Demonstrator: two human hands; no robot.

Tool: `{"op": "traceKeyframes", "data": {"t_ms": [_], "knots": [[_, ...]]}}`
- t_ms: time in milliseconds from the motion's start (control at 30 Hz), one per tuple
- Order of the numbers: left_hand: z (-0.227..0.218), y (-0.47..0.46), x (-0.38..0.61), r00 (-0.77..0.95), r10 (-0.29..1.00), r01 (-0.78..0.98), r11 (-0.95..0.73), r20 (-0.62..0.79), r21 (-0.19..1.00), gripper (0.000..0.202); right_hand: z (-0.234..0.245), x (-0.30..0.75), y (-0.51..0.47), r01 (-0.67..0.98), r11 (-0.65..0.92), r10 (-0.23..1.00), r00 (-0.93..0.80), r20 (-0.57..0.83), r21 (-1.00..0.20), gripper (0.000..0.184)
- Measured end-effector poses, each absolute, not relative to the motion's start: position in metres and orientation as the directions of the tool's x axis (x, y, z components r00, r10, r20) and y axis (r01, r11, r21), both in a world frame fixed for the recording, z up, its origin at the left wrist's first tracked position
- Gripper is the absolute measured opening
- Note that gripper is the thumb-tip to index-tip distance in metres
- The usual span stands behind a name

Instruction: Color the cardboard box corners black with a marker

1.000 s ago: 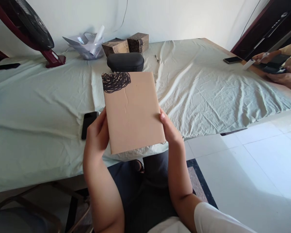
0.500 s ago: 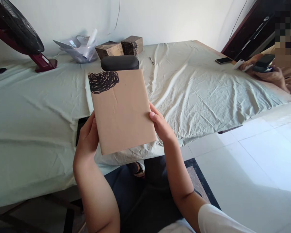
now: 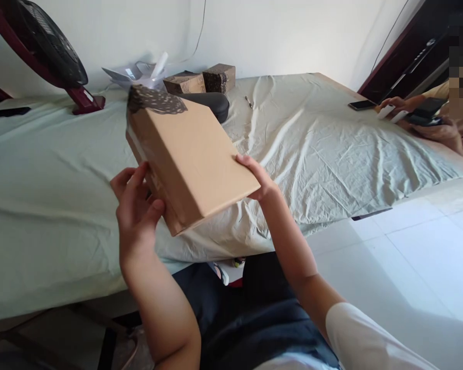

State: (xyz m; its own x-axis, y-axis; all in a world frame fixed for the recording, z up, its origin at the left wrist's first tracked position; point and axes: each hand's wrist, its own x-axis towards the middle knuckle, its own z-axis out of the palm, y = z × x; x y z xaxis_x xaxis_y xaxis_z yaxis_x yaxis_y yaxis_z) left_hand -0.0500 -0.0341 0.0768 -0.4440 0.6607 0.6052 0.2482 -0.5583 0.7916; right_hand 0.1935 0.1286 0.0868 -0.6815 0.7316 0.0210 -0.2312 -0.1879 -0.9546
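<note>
A brown cardboard box (image 3: 204, 149) is held in the air above the cloth-covered table, tilted so that its taped left side faces me. Dense black scribble (image 3: 158, 100) covers its far left corner. My right hand (image 3: 256, 177) grips the box at its right edge, thumb on top and the other fingers mostly hidden under it. At the left side, my left hand (image 3: 137, 208) has its thumb and a fingertip against the box, its fingers bent and spaced apart. Partly behind the box lies a black rounded case (image 3: 218, 105).
Two small scribbled boxes (image 3: 219, 78) and a clear plastic bag of items (image 3: 131, 74) stand by the wall. A fan (image 3: 54, 56) is at the left, near a dark flat object (image 3: 10, 112). A pen (image 3: 249, 102) and phone (image 3: 361, 105) lie on the tablecloth (image 3: 312, 139). Another person's hands (image 3: 432, 126) hold a dark object.
The box has been tipped, bringing its left side into view. My left fingers have shifted and spread along that side, while my right hand keeps its grip. My view has shifted slightly.
</note>
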Motion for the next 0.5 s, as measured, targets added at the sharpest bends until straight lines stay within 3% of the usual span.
{"op": "traceKeyframes", "data": {"t_ms": [133, 300, 500], "knots": [[0.083, -0.035, -0.038, -0.405, 0.671, 0.329, -0.527, 0.621, 0.783, 0.057, 0.051, 0.182, 0.13, -0.316, -0.403, 0.691, -0.721, -0.059, -0.859, 0.069], [0.076, -0.029, -0.031, -0.351, 0.685, 0.297, -0.565, 0.638, 0.77, 0.07, 0.012, 0.171, 0.126, -0.366, -0.668, 0.639, -0.728, -0.247, -0.648, 0.053], [0.068, -0.026, -0.03, -0.352, 0.696, 0.302, -0.549, 0.626, 0.78, 0.062, -0.015, 0.166, 0.125, -0.422, -0.743, 0.623, -0.718, -0.309, -0.519, 0.049]]}}
